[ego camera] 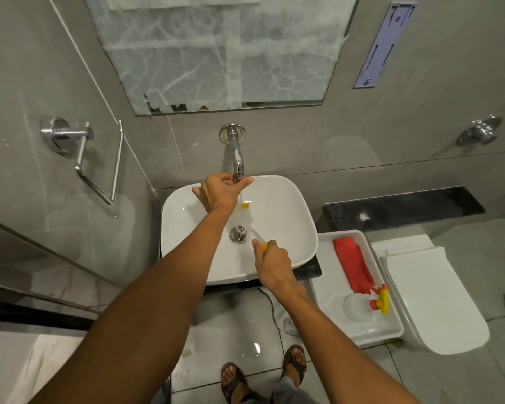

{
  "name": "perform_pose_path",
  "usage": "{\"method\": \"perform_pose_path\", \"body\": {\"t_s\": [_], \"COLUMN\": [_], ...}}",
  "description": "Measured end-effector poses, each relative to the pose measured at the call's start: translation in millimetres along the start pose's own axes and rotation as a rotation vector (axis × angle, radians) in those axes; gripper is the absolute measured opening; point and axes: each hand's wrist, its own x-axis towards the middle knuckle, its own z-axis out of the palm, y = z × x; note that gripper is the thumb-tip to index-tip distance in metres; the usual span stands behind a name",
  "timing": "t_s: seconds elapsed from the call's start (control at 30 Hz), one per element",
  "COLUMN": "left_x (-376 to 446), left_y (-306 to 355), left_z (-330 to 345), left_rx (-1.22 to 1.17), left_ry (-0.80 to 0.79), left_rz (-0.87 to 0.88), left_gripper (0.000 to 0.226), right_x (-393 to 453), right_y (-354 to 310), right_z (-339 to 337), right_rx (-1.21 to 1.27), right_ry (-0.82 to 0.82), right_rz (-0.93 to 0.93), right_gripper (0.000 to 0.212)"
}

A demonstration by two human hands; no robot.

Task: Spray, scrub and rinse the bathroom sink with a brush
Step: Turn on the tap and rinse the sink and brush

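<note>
A white vessel sink sits below a chrome wall faucet. My left hand is closed around the faucet's spout tip, and a thin stream of water falls from it. My right hand grips the handle of a brush with a white shaft and yellow head, which reaches into the basin under the stream, just right of the metal drain.
A white tray to the right of the sink holds a red cloth and a clear spray bottle with a red and yellow trigger. Further right is a white toilet. A chrome towel holder is on the left wall.
</note>
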Motion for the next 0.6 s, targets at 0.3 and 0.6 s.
{"method": "perform_pose_path", "body": {"t_s": [0.3, 0.6], "left_x": [-13, -29], "left_y": [7, -13], "left_z": [10, 6], "left_rx": [0.083, 0.062], "left_ry": [0.153, 0.074], "left_rz": [0.053, 0.058], "left_gripper": [0.044, 0.081], "right_x": [-2, -2], "right_y": [-4, 28], "right_z": [5, -19], "right_rx": [0.018, 0.143], "right_ry": [0.039, 0.034], "right_rz": [0.005, -0.02], "right_gripper": [0.058, 0.046]}}
